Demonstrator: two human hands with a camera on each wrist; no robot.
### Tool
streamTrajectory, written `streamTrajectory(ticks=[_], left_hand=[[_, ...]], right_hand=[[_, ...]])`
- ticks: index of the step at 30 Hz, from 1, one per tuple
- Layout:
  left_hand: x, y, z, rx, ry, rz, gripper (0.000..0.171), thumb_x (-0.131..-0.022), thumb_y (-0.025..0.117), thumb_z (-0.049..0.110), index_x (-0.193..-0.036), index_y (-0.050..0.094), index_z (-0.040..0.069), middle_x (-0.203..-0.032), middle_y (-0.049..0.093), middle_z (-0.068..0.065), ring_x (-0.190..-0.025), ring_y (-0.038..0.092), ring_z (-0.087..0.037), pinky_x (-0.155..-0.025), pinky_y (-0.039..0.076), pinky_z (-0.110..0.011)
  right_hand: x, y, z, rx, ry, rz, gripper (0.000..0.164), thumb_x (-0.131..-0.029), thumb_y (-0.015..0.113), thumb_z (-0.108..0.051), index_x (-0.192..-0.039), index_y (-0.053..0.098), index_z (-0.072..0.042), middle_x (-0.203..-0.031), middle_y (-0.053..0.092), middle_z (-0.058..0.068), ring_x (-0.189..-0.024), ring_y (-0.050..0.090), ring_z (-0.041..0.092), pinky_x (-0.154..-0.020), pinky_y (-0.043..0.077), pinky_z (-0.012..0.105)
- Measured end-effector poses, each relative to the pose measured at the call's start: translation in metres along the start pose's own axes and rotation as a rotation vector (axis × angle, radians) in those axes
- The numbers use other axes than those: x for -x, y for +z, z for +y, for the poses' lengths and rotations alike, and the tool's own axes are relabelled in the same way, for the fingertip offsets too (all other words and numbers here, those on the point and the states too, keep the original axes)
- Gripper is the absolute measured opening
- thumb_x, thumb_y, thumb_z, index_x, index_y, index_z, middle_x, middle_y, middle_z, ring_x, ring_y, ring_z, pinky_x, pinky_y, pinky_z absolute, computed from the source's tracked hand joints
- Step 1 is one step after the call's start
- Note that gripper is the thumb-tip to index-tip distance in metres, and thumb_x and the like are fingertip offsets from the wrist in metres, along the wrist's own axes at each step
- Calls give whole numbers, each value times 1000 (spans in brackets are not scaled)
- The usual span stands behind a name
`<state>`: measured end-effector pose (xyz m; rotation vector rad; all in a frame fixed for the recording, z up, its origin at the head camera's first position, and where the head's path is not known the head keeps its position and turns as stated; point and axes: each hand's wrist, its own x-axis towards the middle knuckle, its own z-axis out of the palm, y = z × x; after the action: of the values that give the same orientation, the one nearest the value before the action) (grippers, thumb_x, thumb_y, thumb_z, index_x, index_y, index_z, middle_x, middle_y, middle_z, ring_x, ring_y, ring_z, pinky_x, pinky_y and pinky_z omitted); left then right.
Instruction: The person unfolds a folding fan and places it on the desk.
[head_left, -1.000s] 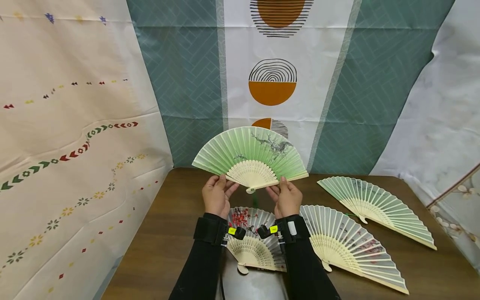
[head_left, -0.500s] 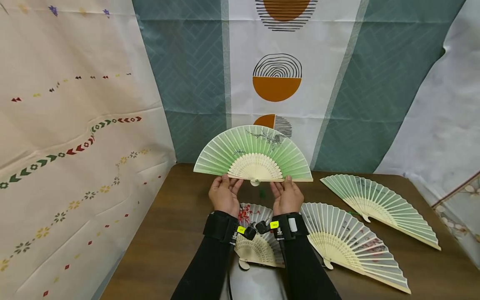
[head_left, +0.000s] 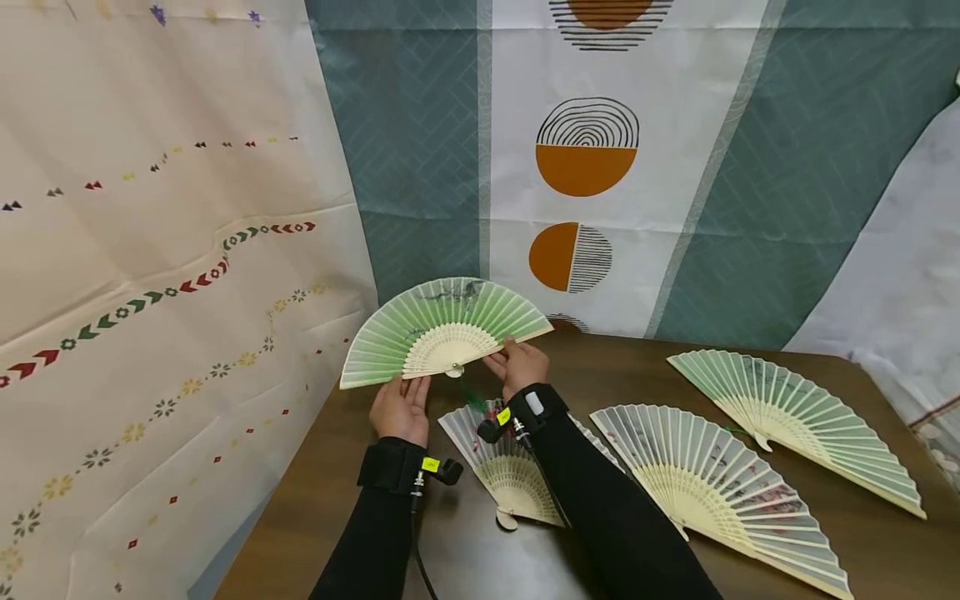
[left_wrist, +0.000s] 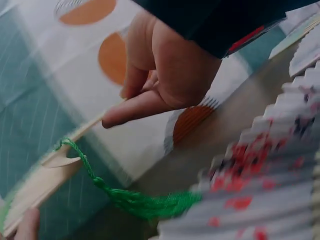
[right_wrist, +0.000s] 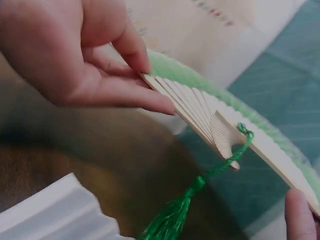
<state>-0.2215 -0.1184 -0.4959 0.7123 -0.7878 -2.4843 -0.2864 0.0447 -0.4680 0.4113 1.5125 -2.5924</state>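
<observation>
In the head view an unfolded green folding fan (head_left: pixel 450 317) with a dark branch print is held up above the table, its left end lower than its right. My left hand (head_left: pixel 401 408) pinches the left guard stick, and my right hand (head_left: pixel 521 367) pinches the right one. The pale ribs meet at a rivet between the hands. A green tassel (left_wrist: pixel 150 202) hangs from that pivot in the left wrist view. Behind my right wrist lies a fan with red blossoms (head_left: pixel 517 479), partly hidden by the arm.
Right of the arms lies an open grey-white fan (head_left: pixel 712 492). Farther right on the brown table (head_left: pixel 300 517) is another pale green fan (head_left: pixel 795 417). Printed cloths, one with orange half circles (head_left: pixel 585 171), hang behind and to the left.
The green fan and both hands have moved left. Its tilt has changed from right end low, through level, to left end low. The head view has turned left.
</observation>
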Motion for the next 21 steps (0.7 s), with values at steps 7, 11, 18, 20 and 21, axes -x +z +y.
streamTrajectory(ticks=[7, 11, 18, 20, 21], left_hand=[[-5, -27, 13, -39, -190, 14, 61, -124, 32, 11, -180, 12, -2, -188, 18, -26, -174, 31, -37, -139, 43, -36], [-5, -36, 15, -40, -256, -55, 63, -124, 21, 14, -180, -5, -1, -191, 0, -24, -179, 15, -38, -146, 30, -40], [-5, -47, 27, -15, -259, -23, 66, -123, 16, 21, -180, -9, 2, -191, 1, -21, -179, 16, -38, -147, 29, -47], [-3, -46, 30, -22, -248, -15, 66, -122, 17, 20, -180, -8, 2, -191, 3, -22, -178, 18, -39, -146, 29, -47], [-3, -45, 31, -19, -248, -16, 66, -122, 17, 19, -180, -8, 2, -191, 3, -22, -178, 17, -39, -147, 29, -47]], right_hand=[[-43, 4, 23, 104, 207, 12, 51, -123, 47, -5, -170, 38, 10, -168, 48, 42, -155, 58, 52, -127, 58, 49], [-77, -3, 35, 143, 262, 3, 51, -121, 47, 0, -169, 35, 14, -166, 49, 44, -155, 57, 53, -128, 57, 50], [-85, 4, 40, 178, 345, -39, 51, -120, 47, -1, -166, 38, 17, -167, 48, 44, -157, 55, 54, -130, 55, 50], [-73, 7, 29, 168, 345, -55, 54, -119, 48, -2, -169, 34, 15, -169, 45, 43, -159, 53, 54, -131, 54, 50], [-70, 7, 24, 160, 345, -60, 55, -119, 48, -3, -169, 34, 15, -169, 45, 44, -159, 53, 54, -131, 55, 50]])
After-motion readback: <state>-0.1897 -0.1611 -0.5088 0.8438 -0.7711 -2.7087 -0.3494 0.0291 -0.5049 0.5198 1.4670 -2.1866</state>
